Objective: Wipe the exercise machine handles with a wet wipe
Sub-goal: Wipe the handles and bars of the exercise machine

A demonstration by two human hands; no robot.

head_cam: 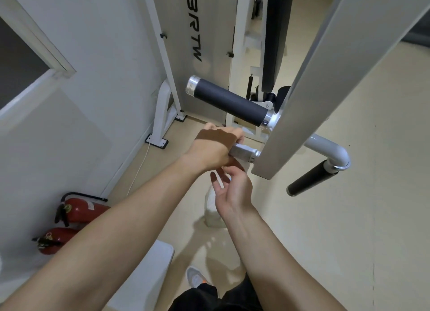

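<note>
left hand clenched round the lower handle, wipe hidden; right hand loose beneath. risk: i skip the upper grip.

Beige floor w/ 2 red extinguishers lying by wall, clear bottle standing mid-floor, white machine feet, thin cable, grey shoe.
</note>
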